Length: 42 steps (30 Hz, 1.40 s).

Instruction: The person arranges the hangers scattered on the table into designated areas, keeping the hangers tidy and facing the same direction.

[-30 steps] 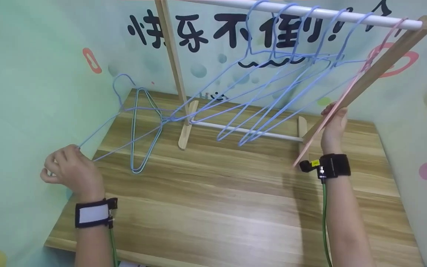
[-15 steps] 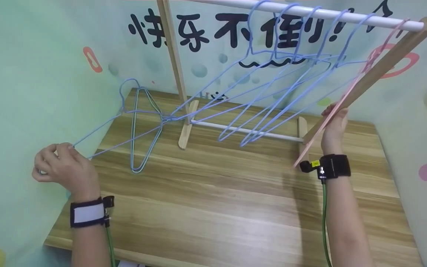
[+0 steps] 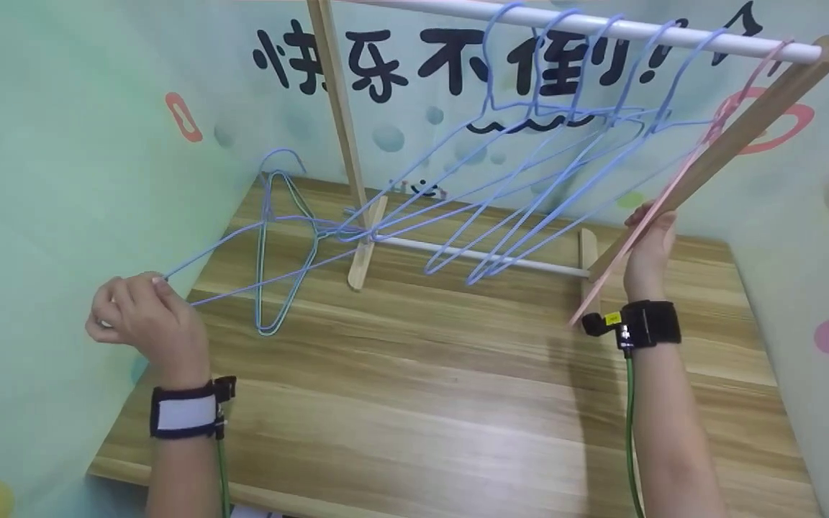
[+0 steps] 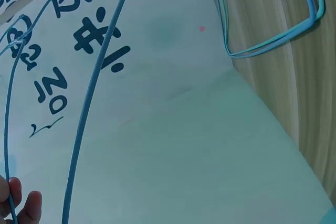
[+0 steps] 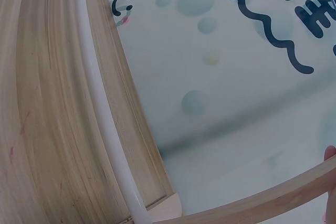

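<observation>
Nearest: bare wood of table (image 3: 400, 403). At left, left hand (image 3: 147, 311), fingers curled, gripping end of blue wire hanger (image 3: 202, 253); hanger reaches away toward rack's left post, hook up, contact with post unclear. Beyond hand, nested blue-green hangers (image 3: 258, 280) on table. At right, right hand (image 3: 650, 252) grasping rack's right post (image 3: 744, 133), pink hanger (image 3: 661, 201) slanting alongside. Higher, white rail (image 3: 753, 46) bearing five blue hangers (image 3: 628, 75). Farthest: wall with black lettering (image 3: 450, 56).
</observation>
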Each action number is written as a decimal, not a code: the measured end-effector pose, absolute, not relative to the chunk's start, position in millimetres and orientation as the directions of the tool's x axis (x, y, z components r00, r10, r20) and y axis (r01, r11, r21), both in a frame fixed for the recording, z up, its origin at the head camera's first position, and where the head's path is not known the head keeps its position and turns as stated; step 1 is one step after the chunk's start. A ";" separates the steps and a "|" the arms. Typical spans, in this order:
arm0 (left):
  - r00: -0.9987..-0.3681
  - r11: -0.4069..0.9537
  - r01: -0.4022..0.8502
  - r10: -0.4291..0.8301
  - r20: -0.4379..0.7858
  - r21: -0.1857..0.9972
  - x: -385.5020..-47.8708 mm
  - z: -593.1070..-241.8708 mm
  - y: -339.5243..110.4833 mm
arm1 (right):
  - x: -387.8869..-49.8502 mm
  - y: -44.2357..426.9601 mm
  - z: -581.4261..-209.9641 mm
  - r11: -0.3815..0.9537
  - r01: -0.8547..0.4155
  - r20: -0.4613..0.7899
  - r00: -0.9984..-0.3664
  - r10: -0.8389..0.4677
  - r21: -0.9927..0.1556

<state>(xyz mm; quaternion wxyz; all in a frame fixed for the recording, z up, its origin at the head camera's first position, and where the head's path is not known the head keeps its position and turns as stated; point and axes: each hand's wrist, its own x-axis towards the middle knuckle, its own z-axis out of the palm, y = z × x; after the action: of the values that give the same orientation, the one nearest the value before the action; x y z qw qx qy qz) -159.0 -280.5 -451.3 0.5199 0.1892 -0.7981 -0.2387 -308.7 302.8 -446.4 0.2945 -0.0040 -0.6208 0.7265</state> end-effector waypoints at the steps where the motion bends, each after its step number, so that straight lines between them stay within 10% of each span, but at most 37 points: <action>1: -0.394 0.815 -0.038 -0.544 0.741 0.578 -159.7 -449.6 -277.8 | -309.0 303.2 -446.7 -0.052 -0.422 0.360 -0.826 0.433 -0.905; 42: -0.441 0.765 0.391 -0.332 0.834 0.511 -216.3 -342.7 -169.5 | -307.3 304.9 -445.0 -0.069 -0.404 0.345 -0.848 0.402 -0.912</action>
<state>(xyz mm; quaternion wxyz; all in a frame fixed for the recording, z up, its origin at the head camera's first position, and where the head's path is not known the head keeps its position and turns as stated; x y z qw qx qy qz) -216.3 -169.5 -342.7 0.5281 -0.0191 -0.7770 -0.3421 -307.3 304.9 -445.0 0.2759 0.0009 -0.6239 0.7312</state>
